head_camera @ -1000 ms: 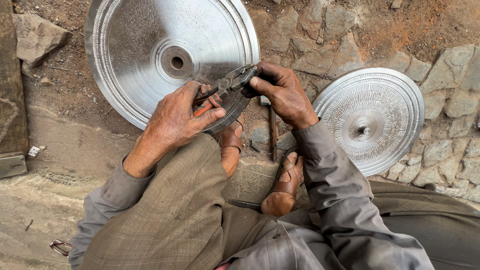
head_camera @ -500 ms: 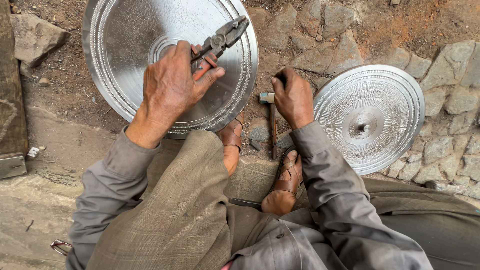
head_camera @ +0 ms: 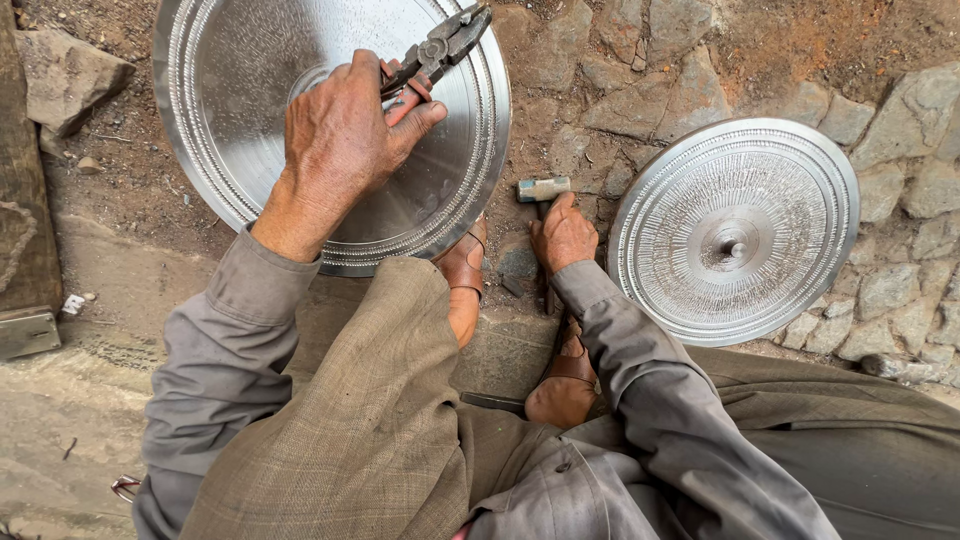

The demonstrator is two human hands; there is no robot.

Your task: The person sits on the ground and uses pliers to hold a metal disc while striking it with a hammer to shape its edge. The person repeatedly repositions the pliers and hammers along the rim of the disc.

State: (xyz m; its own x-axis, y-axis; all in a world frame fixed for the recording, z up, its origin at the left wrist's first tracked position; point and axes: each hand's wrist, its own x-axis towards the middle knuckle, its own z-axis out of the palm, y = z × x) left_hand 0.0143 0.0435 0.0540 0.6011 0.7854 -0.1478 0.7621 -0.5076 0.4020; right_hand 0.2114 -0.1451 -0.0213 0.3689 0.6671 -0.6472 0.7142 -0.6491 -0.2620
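Gripping the red handles of dark pliers (head_camera: pixel 440 48), the left hand (head_camera: pixel 340 140) holds them over a large silver engraved plate (head_camera: pixel 240 120) at eleven o'clock. Right hand (head_camera: pixel 563 235) closes on a hammer (head_camera: pixel 542 190) at the centre. A second patterned plate (head_camera: pixel 735 230) lies at three o'clock on stone ground (head_camera: pixel 640 60).

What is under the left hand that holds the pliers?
Under the left hand and the pliers lies the big round metal plate, with its ringed rim showing around them. The plate's middle is mostly covered by the hand, and its lower edge is hidden by the knee.
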